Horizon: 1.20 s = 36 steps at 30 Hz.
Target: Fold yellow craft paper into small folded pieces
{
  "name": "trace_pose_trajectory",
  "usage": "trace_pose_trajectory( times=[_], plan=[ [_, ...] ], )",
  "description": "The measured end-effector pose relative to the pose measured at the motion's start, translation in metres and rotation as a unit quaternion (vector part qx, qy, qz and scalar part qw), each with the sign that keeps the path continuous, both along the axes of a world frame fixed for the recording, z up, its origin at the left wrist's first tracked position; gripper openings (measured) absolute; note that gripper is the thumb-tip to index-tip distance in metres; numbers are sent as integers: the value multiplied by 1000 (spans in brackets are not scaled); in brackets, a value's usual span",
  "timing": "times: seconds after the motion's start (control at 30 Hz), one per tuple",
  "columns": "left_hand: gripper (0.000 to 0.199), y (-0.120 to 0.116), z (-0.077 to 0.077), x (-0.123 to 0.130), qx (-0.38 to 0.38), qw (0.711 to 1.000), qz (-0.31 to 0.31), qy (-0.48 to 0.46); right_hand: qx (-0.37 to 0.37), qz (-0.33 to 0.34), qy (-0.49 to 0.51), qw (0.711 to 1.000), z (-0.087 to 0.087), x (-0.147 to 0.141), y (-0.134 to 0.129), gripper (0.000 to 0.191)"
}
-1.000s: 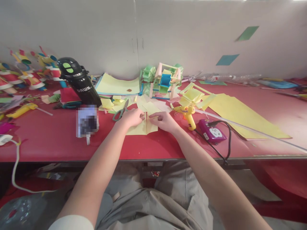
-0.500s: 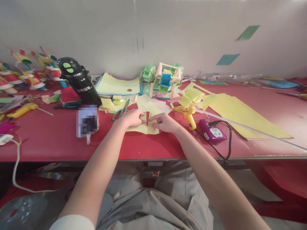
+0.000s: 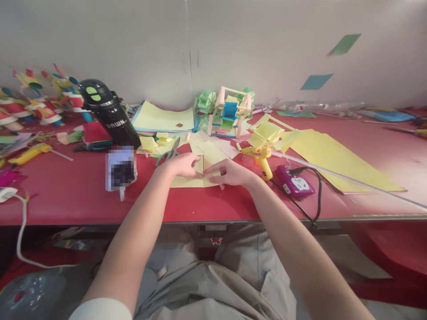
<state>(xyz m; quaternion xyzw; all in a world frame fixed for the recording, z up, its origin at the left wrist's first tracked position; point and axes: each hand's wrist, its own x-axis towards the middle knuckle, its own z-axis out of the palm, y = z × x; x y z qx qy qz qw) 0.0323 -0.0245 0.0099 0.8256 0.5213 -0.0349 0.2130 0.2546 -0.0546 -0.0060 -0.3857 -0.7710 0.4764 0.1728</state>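
Note:
A pale yellow paper [image 3: 187,182] lies on the red table, with a narrow gap or crease line down its middle between my hands. My left hand [image 3: 187,165] presses on its left part, thumb and index finger apart. My right hand [image 3: 228,172] rests on the right part, index finger stretched toward the middle line. The fingertips of both hands nearly meet there. Scissors [image 3: 169,153] with grey-green handles lie just behind my left hand. A yellow glue gun [image 3: 262,161] stands to the right of my right hand.
A black bottle [image 3: 111,118] and a blurred-out object [image 3: 120,169] are at the left. Behind the hands are paper scraps [image 3: 163,142] and a paper wheel model [image 3: 230,111]. At the right are a purple power socket [image 3: 296,181], its cable and yellow sheets [image 3: 336,160].
The dark red gap between the paper's parts has narrowed to a thin line. My hands have moved slightly toward me, and the paper now lies flatter.

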Motion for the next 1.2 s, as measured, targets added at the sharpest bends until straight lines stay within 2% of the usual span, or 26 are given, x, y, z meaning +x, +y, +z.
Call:
trace_pose_trajectory(
  times=[0.17,0.5,0.73,0.97,1.2],
  plan=[
    [59,0,0,1,7,1000,13,3,0,25,-4,1000,2,1,1,36],
    [66,0,-1,1,1,1000,20,-4,-29,22,-5,999,1,2,2,22],
    [69,1,1,1,-15,999,30,-8,-56,24,-21,998,4,2,2,26],
    [55,2,0,0,-8,1000,21,-9,-60,28,-18,998,5,2,2,26],
    [61,3,-2,0,-13,1000,26,-12,-48,33,-17,998,4,4,3,21]
  ],
)
